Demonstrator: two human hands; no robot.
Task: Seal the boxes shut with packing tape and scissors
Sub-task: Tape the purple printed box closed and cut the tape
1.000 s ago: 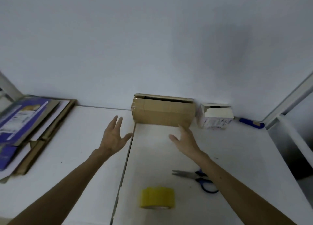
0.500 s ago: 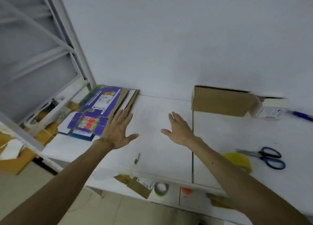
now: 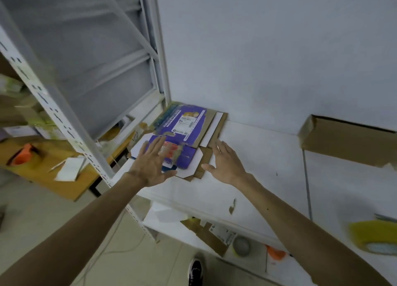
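Both hands have swung leftward to the flattened boxes: left hand spread above them, right hand released, just beside their right edge.

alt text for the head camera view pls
A person's left hand and right hand, both open, are spread over a stack of flattened boxes at the left end of a white table. A brown box stands by the wall at right, a yellow tape roll nearer.

Print on the purple carton is illegible.
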